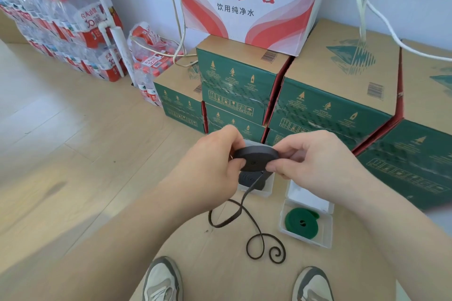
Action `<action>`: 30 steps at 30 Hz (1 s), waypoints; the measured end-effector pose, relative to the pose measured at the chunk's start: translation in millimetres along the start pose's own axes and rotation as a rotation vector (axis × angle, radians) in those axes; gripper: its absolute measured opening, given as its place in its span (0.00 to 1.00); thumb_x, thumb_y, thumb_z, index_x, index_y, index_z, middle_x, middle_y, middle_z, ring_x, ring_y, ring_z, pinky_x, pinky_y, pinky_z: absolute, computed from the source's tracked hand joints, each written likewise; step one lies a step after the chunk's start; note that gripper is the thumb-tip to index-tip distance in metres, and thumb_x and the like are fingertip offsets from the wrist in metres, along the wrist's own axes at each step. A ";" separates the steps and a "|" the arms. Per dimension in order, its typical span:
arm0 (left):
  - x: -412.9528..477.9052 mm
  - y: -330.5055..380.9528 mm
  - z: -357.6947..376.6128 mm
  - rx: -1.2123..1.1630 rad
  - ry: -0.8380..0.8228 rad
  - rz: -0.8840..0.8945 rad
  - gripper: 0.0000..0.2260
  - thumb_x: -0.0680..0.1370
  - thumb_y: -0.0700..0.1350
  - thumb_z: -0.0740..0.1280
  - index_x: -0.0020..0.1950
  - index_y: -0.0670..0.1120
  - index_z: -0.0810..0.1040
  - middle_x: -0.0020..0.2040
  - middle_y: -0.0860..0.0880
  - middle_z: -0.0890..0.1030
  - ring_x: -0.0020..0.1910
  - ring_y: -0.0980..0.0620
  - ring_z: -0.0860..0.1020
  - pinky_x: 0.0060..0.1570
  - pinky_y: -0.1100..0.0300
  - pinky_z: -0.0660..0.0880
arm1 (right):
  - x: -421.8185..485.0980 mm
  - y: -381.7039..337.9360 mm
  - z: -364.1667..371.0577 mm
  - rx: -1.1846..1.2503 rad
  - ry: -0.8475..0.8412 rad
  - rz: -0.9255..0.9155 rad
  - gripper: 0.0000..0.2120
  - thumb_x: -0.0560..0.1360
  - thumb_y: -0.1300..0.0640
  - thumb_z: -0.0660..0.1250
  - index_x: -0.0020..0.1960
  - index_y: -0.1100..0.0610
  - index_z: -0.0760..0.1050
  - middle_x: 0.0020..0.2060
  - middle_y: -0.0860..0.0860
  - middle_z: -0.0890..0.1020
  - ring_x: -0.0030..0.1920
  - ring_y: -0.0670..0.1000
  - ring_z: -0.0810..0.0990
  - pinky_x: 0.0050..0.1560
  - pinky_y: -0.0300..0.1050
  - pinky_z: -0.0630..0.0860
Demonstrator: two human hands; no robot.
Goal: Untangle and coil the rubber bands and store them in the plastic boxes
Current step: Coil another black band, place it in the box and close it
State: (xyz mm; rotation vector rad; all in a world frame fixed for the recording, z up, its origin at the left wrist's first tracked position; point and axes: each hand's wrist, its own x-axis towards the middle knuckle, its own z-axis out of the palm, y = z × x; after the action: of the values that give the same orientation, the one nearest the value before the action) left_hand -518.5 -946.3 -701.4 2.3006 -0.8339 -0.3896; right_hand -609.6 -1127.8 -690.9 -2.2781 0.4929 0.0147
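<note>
Person standing over the work, both hands raised at waist height.
- Left hand [212, 156]: fingers curled round the near edge of a black band coil [256, 157], thumb pressed on its face.
- Right hand [318, 161]: pinching the coil's opposite rim between thumb and fingers.
- Unwound tail [234, 212] drops from the coil to the cardboard sheet [220, 252] and ends in a loop and a tight curl.
- Directly below the hands, an open clear plastic box [254, 193] holds another black coil [249, 178].
- Second box [327, 230], to the right, holds a green coil [302, 221].

Risks, as I judge them: slacken either pinch and the wound turns may spring loose. The curled end could kink or snag while being drawn up. The box below looks crowded for a second coil.
</note>
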 end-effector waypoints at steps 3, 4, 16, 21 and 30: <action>-0.4 0.4 -0.6 0.056 0.041 -0.007 0.07 0.79 0.41 0.69 0.54 0.52 0.76 0.50 0.55 0.77 0.49 0.54 0.77 0.46 0.61 0.75 | -2.2 -5.6 0.7 -0.006 -0.034 0.014 0.05 0.70 0.54 0.81 0.38 0.47 0.86 0.29 0.40 0.83 0.29 0.39 0.79 0.30 0.28 0.72; -1.4 1.0 0.0 0.109 0.071 0.021 0.08 0.78 0.42 0.70 0.55 0.53 0.76 0.51 0.55 0.76 0.49 0.54 0.76 0.46 0.60 0.74 | -2.6 -6.0 3.2 -0.056 -0.034 0.008 0.04 0.69 0.53 0.81 0.38 0.47 0.86 0.29 0.41 0.83 0.30 0.40 0.79 0.31 0.30 0.74; -1.1 2.0 -5.4 0.106 0.005 0.005 0.05 0.81 0.43 0.67 0.54 0.51 0.75 0.48 0.54 0.79 0.47 0.51 0.76 0.47 0.55 0.74 | -2.0 2.4 5.9 -0.119 -0.001 -0.083 0.08 0.71 0.51 0.79 0.44 0.40 0.84 0.33 0.41 0.83 0.34 0.42 0.80 0.35 0.32 0.74; -2.2 -0.3 -10.0 -0.095 -0.042 -0.087 0.06 0.81 0.42 0.68 0.55 0.51 0.74 0.47 0.55 0.80 0.48 0.52 0.80 0.48 0.58 0.78 | 0.2 0.1 2.3 0.041 -0.006 -0.061 0.05 0.76 0.56 0.75 0.45 0.45 0.84 0.32 0.44 0.85 0.33 0.43 0.84 0.38 0.34 0.79; -5.3 2.5 -6.3 0.194 0.066 0.156 0.13 0.77 0.47 0.72 0.61 0.55 0.78 0.54 0.55 0.76 0.51 0.52 0.74 0.49 0.57 0.74 | -1.7 -0.2 11.2 -0.091 -0.006 -0.138 0.05 0.72 0.57 0.77 0.39 0.48 0.86 0.26 0.43 0.80 0.28 0.44 0.73 0.30 0.33 0.70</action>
State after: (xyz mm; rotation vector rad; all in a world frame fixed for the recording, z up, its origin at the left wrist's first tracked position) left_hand -520.7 -941.3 -694.8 2.3889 -1.0492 -0.1686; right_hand -609.6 -1119.1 -698.1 -2.3964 0.3370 -0.0251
